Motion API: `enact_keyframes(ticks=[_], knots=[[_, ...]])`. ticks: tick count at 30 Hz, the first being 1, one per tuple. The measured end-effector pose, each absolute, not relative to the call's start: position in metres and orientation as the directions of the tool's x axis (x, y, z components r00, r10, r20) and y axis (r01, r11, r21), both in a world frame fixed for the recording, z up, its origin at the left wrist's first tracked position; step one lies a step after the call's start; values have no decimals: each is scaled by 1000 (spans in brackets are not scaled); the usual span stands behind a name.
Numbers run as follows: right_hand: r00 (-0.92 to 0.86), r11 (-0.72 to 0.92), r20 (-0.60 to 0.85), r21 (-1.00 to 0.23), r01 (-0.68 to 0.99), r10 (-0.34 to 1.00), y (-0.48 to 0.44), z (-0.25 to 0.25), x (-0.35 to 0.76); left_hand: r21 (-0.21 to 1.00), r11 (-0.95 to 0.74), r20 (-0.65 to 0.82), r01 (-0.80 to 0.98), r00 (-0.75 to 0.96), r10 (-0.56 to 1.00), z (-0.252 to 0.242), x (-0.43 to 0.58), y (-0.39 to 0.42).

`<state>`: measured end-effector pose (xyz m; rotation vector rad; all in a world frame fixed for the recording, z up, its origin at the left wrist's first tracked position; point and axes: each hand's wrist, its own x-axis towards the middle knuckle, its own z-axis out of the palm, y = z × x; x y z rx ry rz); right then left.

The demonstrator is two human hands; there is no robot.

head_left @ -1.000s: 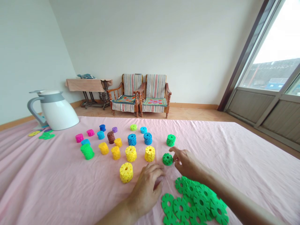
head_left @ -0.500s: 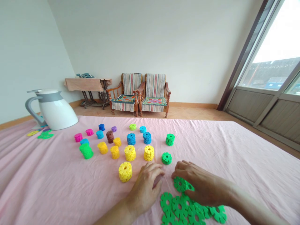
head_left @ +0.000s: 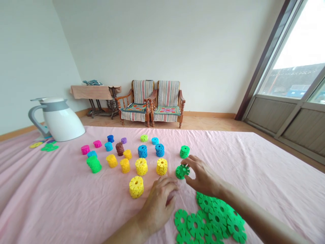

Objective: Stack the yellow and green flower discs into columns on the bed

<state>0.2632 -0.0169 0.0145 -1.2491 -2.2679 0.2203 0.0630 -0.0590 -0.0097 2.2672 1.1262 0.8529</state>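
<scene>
My right hand (head_left: pixel 203 174) pinches a green snowflake disc (head_left: pixel 185 170) between thumb and fingers. The disc is tilted at the top of a short stack of green discs (head_left: pixel 179 173). My left hand (head_left: pixel 162 193) rests on the pink cloth just left of that stack, fingers loosely bent and thumb apart, with nothing visible in it. Below my right forearm spreads a loose pile of flat green discs (head_left: pixel 195 225). Behind the short stack stands a taller green stack (head_left: pixel 184 151). A yellow stack (head_left: pixel 136 187) is left of my left hand.
Several more stacks stand farther off: yellow (head_left: pixel 161 166), blue (head_left: pixel 159 150), brown (head_left: pixel 119 149) and leaning green (head_left: pixel 93 164). A white jug (head_left: pixel 63 122) stands at the far left beside a few loose discs (head_left: pixel 50 146). Two chairs (head_left: pixel 167 105) are beyond the pink-covered table (head_left: pixel 254 162).
My right hand has moved from the loose green pile up and away to the short green stack, bringing a disc. The pile's upper discs have shifted right. My left hand is nearly still.
</scene>
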Motion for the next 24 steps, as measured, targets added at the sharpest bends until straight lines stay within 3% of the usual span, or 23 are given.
enact_keyframes(ticks=[9, 14, 19, 24], knots=[[-401, 522, 359, -359, 774, 842, -2, -2, 256, 642, -547, 305, 537, 476, 825, -11, 63, -58], [-414, 548, 368, -443, 710, 833, -18, 11, 265, 656, -550, 308, 517, 482, 821, -9, 62, -58], [-621, 554, 65, -531, 641, 781, -62, 41, 278, 652, -556, 306, 516, 491, 815, -10, 63, -58], [-704, 606, -73, -451, 655, 707, -93, 54, 279, 642, -554, 309, 530, 482, 820, -12, 63, -56]])
